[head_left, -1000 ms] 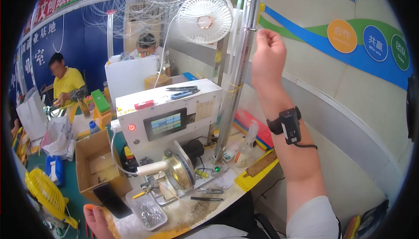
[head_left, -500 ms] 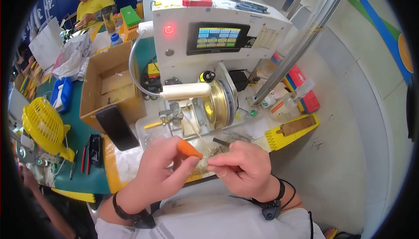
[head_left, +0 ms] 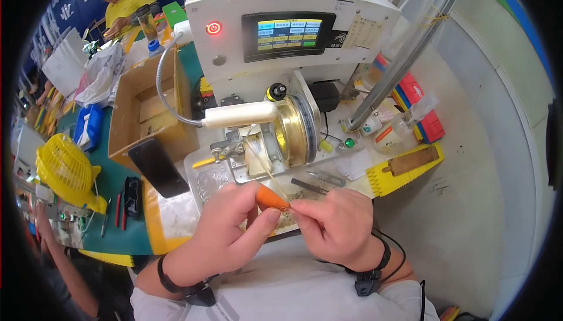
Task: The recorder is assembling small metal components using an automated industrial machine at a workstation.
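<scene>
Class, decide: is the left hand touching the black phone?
Apart. In the head view, a pale work surface shows between the left hand and the black phone.

You have bright, fairly even light, its source out of view, with soft shadows. The machine's screen (head_left: 290, 34) and red button (head_left: 214, 28) glow, while the brass wheel (head_left: 288, 133) returns strong glints. Your left hand (head_left: 229, 224) and right hand (head_left: 337, 224) look reasonably clear, but detail where their fingertips meet is too small to tell. Fisheye distortion curves the wall (head_left: 498, 34); the corners go black.
</scene>
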A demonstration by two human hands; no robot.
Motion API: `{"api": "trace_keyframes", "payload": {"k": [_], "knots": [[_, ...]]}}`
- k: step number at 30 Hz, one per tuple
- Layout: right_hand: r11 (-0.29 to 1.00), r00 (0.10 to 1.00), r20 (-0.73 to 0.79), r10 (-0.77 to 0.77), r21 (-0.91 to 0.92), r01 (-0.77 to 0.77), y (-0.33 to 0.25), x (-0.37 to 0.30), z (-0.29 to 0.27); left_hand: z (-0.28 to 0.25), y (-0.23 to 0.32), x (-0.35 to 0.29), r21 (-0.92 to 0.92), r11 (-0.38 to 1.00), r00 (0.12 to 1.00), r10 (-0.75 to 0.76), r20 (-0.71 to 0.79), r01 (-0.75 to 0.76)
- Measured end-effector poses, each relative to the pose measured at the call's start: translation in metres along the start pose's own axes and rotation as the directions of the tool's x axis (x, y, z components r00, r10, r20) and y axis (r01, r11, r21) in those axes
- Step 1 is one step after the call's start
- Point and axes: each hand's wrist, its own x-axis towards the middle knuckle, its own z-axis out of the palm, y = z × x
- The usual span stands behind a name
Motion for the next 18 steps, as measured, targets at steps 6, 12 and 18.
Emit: {"api": "trace_keyframes", "payload": {"k": [6,12,18], "knots": [[0.989,0.997,0.022,-0.068,-0.126,0.071,0.006,-0.005,-0.008,-0.004,0.009,0.009,0.397,0.891,0.974,0.185,0.129,-0.221],[0.971,0.991,-0.016,0.136,0.2,-0.13,0.007,-0.003,-0.02,-0.003,0.012,0.012,0.41,0.821,0.918,0.347,0.193,-0.397],[0.101,0.705,0.569,0.424,0.744,-0.661,-0.003,-0.015,-0.027,0.0,0.003,0.014,0.438,0.723,0.842,0.503,0.196,-0.534]]}}
